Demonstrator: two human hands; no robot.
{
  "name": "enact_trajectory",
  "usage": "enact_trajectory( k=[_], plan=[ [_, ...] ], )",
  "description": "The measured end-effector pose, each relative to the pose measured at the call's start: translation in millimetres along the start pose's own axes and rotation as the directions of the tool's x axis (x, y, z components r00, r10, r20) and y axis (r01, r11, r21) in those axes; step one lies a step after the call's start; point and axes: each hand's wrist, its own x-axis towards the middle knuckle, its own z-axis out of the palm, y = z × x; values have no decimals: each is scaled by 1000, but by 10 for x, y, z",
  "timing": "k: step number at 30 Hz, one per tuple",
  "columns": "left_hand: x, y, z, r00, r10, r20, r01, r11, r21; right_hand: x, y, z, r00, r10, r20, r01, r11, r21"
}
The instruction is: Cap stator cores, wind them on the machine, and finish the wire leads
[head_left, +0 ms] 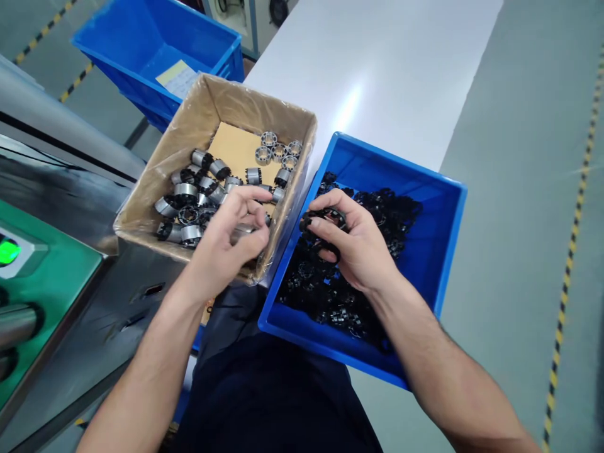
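Observation:
My left hand is over the near right part of a lined cardboard box, its fingers curled. A silver metal stator core shows between its thumb and palm, partly hidden. Over a blue bin, my right hand grips several black plastic ring-shaped pieces between thumb and fingers. A pile of similar black plastic pieces lies below it. Inside the cardboard box, silver cores with black toothed ends lie loosely heaped, and bare silver cores stand grouped at the far right corner.
A second blue bin with a paper slip stands at the back left. The white table extends away behind the boxes. A green-topped machine with a lit green button is at left. Yellow-black tape marks the floor at right.

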Motion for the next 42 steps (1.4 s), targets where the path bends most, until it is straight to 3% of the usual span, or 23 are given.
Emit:
enact_trajectory(
  k=[4, 8, 12, 15, 18, 23, 28, 35, 37, 41, 42],
  plan=[
    [47, -31, 302, 994, -85, 64, 94, 983, -158, -29, 20, 27, 1000, -23, 6, 23, 999, -38],
    [50, -69, 358, 974, -227, 4, 221, 941, -255, -63, -29, 56, 997, 60, 47, -61, 998, 26],
    [-12, -122, 367, 979, -177, -103, 152, 965, -213, -75, -48, 125, 987, 140, 77, -150, 979, 138],
    [-55, -135, 395, 986, -151, -65, 140, 978, -153, -68, 26, 186, 983, 155, 103, -168, 975, 143],
    [-77, -122, 427, 990, -135, -34, 128, 980, -150, -53, 137, 232, 1000, 6, 26, -9, 994, 108],
    [-96, -87, 441, 994, -102, -30, 99, 989, -109, -58, 235, 275, 977, -213, -33, 212, 977, -26],
    [-106, -114, 415, 997, -80, -13, 79, 994, -74, -101, 256, 311, 954, -290, -75, 275, 948, -160],
    [-103, -91, 413, 996, -90, 3, 90, 995, -52, -115, 325, 343, 951, -300, -73, 292, 951, -96],
    [-110, -79, 407, 994, -104, 11, 105, 993, -52, -124, 347, 335, 922, -378, -88, 356, 914, -197],
    [-123, -83, 379, 993, -105, 47, 108, 992, -68, -132, 359, 308, 782, -622, -48, 534, 708, -463],
    [-124, -89, 371, 994, -95, 55, 99, 992, -76, -130, 353, 305, 768, -640, -30, 552, 685, -476]
  ],
)
